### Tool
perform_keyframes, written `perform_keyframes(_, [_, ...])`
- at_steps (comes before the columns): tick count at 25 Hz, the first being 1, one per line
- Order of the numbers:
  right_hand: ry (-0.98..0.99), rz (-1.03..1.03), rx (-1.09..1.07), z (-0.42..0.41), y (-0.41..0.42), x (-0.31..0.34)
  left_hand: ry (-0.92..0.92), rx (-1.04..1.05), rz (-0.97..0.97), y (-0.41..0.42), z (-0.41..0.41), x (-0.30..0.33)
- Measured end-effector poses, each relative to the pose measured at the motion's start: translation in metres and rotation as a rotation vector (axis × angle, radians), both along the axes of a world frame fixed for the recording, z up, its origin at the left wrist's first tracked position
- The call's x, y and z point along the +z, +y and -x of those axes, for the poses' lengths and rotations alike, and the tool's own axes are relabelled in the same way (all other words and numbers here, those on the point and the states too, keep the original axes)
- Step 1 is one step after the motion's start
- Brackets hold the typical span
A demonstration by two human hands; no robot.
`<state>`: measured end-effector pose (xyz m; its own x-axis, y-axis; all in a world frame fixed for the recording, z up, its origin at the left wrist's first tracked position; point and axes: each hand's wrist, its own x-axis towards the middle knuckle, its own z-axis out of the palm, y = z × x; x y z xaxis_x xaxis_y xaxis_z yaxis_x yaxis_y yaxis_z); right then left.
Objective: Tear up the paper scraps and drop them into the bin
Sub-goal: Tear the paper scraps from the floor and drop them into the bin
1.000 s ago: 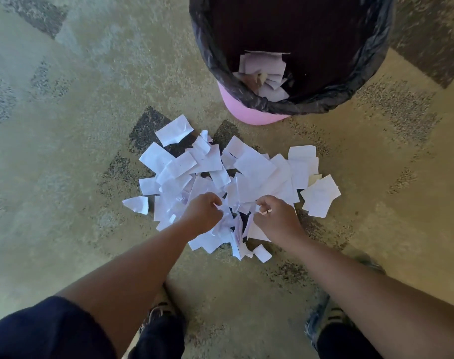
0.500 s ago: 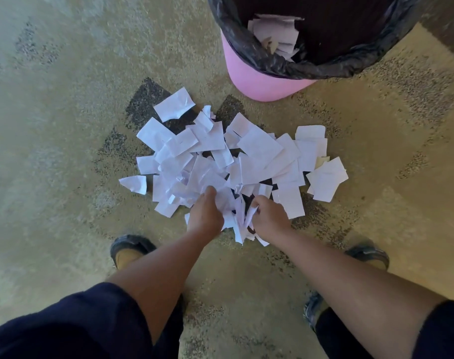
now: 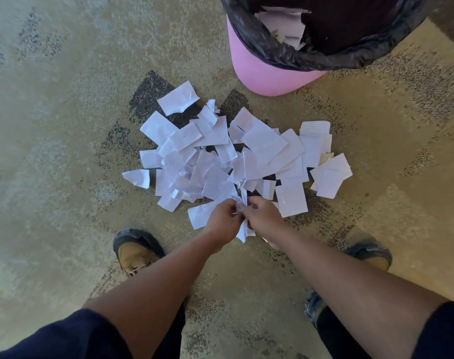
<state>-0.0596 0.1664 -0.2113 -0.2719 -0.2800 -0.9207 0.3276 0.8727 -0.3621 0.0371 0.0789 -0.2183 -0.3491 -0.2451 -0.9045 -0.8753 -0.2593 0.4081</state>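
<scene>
A heap of white paper scraps [image 3: 236,154] lies on the patterned carpet in front of a pink bin [image 3: 262,76] lined with a black bag [image 3: 324,57]. Some torn paper [image 3: 285,24] lies inside the bin. At the heap's near edge my left hand [image 3: 224,222] and my right hand [image 3: 263,216] are close together, both pinching a small bunch of scraps [image 3: 242,228] held between them just above the floor. Part of that bunch hangs down below the hands.
My two shoes stand on the carpet, the left shoe [image 3: 135,251] near the heap and the right shoe [image 3: 373,256] further right. Dark patches in the carpet lie under the heap. The bin stands at the top right, partly cut off.
Both hands have drawn back from the heap towards me and come together, lifting a small bunch of scraps. The camera has risen and the feet have come into view.
</scene>
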Motion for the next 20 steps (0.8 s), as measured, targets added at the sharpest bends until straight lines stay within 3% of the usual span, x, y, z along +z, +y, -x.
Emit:
perform_keyframes(3, [-0.039, 0.012, -0.167, 0.005, 0.003, 0.001, 0.076, 0.058, -0.037, 0.000, 0.002, 0.009])
perform_keyframes(9, [-0.077, 0.109, -0.286, 0.015, 0.023, 0.008, 0.197, 0.007, -0.032, -0.012, 0.004, 0.022])
perform_keyframes(12, [-0.050, 0.104, -0.329, 0.018, 0.033, 0.004, 0.203, 0.100, -0.098, -0.019, 0.005, 0.024])
perform_keyframes(17, [0.015, 0.114, -0.415, 0.010, 0.037, 0.007, 0.085, 0.215, -0.032, -0.037, 0.001, 0.021])
perform_keyframes(20, [0.063, 0.148, -0.476, 0.009, 0.031, 0.009, 0.125, 0.231, -0.136, -0.048, 0.006, 0.023])
